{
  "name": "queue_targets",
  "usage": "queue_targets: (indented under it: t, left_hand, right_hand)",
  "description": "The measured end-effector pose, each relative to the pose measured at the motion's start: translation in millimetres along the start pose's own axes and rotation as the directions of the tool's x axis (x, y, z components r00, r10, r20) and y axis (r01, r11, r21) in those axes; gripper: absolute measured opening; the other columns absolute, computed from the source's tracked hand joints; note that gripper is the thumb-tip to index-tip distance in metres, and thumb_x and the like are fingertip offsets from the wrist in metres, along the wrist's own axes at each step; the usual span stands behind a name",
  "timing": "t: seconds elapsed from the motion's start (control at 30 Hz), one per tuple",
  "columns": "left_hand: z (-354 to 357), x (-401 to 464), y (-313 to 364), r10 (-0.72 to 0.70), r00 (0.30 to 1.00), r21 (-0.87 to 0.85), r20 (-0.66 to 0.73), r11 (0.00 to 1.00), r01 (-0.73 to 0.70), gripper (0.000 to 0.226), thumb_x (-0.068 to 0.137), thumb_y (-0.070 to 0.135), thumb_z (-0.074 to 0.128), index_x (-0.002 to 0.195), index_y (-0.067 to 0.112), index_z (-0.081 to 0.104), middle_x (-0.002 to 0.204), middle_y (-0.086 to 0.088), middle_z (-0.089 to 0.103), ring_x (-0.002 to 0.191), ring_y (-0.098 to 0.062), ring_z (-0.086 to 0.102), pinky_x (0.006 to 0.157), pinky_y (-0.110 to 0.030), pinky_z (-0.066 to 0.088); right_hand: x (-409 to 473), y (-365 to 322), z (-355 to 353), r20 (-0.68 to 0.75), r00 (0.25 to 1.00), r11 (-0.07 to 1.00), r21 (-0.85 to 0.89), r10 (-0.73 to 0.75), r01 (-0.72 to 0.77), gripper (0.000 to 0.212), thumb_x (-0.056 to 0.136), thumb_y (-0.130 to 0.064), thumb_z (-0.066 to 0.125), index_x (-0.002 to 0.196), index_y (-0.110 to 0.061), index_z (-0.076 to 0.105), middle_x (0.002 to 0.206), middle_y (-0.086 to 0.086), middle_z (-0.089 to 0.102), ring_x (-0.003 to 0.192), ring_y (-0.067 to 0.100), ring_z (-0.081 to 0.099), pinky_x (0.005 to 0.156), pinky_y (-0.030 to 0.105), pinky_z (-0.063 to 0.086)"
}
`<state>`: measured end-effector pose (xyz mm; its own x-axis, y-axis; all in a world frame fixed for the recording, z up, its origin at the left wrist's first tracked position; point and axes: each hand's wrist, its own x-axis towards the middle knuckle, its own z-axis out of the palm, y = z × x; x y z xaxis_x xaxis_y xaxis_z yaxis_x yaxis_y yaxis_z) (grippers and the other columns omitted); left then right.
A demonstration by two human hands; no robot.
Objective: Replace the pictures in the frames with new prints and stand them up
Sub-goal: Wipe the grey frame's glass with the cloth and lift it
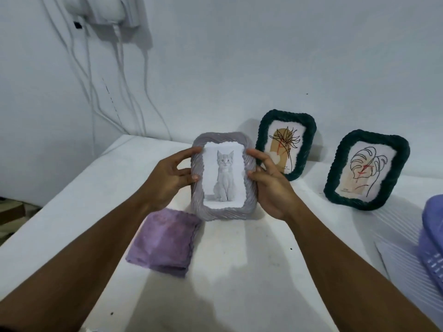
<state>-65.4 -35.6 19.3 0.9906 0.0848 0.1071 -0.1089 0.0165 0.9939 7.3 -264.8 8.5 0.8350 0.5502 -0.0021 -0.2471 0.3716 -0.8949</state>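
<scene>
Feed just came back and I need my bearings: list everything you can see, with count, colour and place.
Grey frame: 1, grey, cat print inside, held upright mid-table.
Green frames: 2, dark green, line-art prints, standing by the wall; one just right of the grey frame, one further right.
Cloth: 1, purple, flat on the table, front left.
Table: 1, white.
Basket: 1, lilac, right edge.
Cables: several, white, on the wall, top left.
Left hand: grip on frame's left side.
Right hand: grip on frame's right side.

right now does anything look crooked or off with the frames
Slightly. The cat print sits a little askew in the grey frame, which both hands hold by its sides: left hand, right hand. The two green frames stand leaning against the wall, undamaged, with line-art pictures inside.
</scene>
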Motion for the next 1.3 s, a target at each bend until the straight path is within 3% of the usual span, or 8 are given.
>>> queue_targets:
  t: [0.17,0.3,0.47,0.77,0.93,1.03,1.17,1.3]
  left_hand:
    - [-25,24,5,0.000,1.000,0.078,0.016,0.997,-0.002,0.076,0.077,-0.024,0.058,0.137,0.022,0.049,0.139,0.001,0.050,0.100,-0.018,0.062,0.088,-0.034,0.054]
    - [-39,44,2,0.025,0.999,0.111,-0.031,0.994,-0.021,0.081,0.075,-0.029,0.055,0.134,0.027,0.051,0.142,0.005,0.046,0.096,-0.014,0.061,0.083,-0.032,0.053]
    - [-49,69,-6,0.069,0.994,0.158,-0.087,0.986,-0.055,0.081,0.076,-0.027,0.056,0.135,0.027,0.050,0.139,0.011,0.045,0.095,-0.013,0.059,0.090,-0.038,0.050]
    - [-44,102,-24,0.128,0.983,0.272,-0.135,0.958,-0.087,0.089,0.072,-0.029,0.052,0.132,0.037,0.051,0.138,0.013,0.042,0.095,-0.016,0.057,0.082,-0.030,0.051]
    - [-41,102,-31,0.127,0.981,0.300,-0.146,0.951,-0.079,0.092,0.072,-0.028,0.050,0.137,0.037,0.045,0.133,0.021,0.045,0.099,-0.019,0.059,0.083,-0.032,0.054]
    - [-42,99,-32,0.116,0.981,0.295,-0.157,0.953,-0.066,0.094,0.073,-0.027,0.051,0.139,0.040,0.042,0.133,0.021,0.045,0.104,-0.020,0.059,0.085,-0.032,0.055]
    - [-38,88,-35,0.103,0.980,0.288,-0.170,0.956,-0.050,0.094,0.078,-0.024,0.053,0.139,0.046,0.039,0.132,0.027,0.044,0.112,-0.018,0.056,0.089,-0.031,0.054]
    - [-34,81,-37,0.109,0.977,0.291,-0.181,0.955,-0.052,0.095,0.078,-0.025,0.052,0.139,0.047,0.037,0.130,0.032,0.044,0.112,-0.018,0.057,0.090,-0.033,0.054]
  right_hand:
    - [41,-6,7,0.075,0.996,0.965,-0.254,-0.051,0.069,0.054,0.090,0.009,0.049,0.122,-0.034,0.052,0.127,0.007,0.060,0.115,0.028,0.055,0.093,0.042,0.050]
    - [71,-11,13,0.105,0.993,0.894,-0.439,-0.054,0.095,0.055,0.090,0.007,0.053,0.114,-0.043,0.051,0.117,0.003,0.057,0.098,0.020,0.054,0.082,0.034,0.049]
    - [104,-12,12,0.126,0.990,0.851,-0.511,-0.068,0.123,0.053,0.089,0.007,0.055,0.113,-0.039,0.048,0.110,0.016,0.051,0.087,0.020,0.051,0.076,0.033,0.048]
    - [133,5,-6,0.084,0.987,0.743,-0.650,-0.138,0.159,0.054,0.095,0.003,0.047,0.115,-0.045,0.038,0.104,-0.009,0.053,0.082,-0.003,0.056,0.077,0.023,0.049]
    - [134,10,-11,0.095,0.986,0.720,-0.675,-0.133,0.162,0.055,0.095,0.000,0.047,0.116,-0.050,0.037,0.130,0.010,0.049,0.103,0.016,0.057,0.089,0.038,0.052]
    - [132,10,-9,0.118,0.984,0.715,-0.677,-0.132,0.177,0.053,0.096,-0.001,0.047,0.117,-0.049,0.036,0.132,0.010,0.048,0.106,0.017,0.057,0.086,0.033,0.054]
    - [125,16,-11,0.116,0.983,0.686,-0.705,-0.140,0.180,0.049,0.097,-0.007,0.047,0.121,-0.048,0.036,0.131,0.007,0.047,0.100,0.030,0.060,0.088,0.054,0.052]
    - [117,19,-10,0.098,0.986,0.676,-0.718,-0.135,0.163,0.049,0.098,-0.009,0.047,0.124,-0.049,0.034,0.132,0.004,0.049,0.103,0.031,0.063,0.090,0.054,0.051]
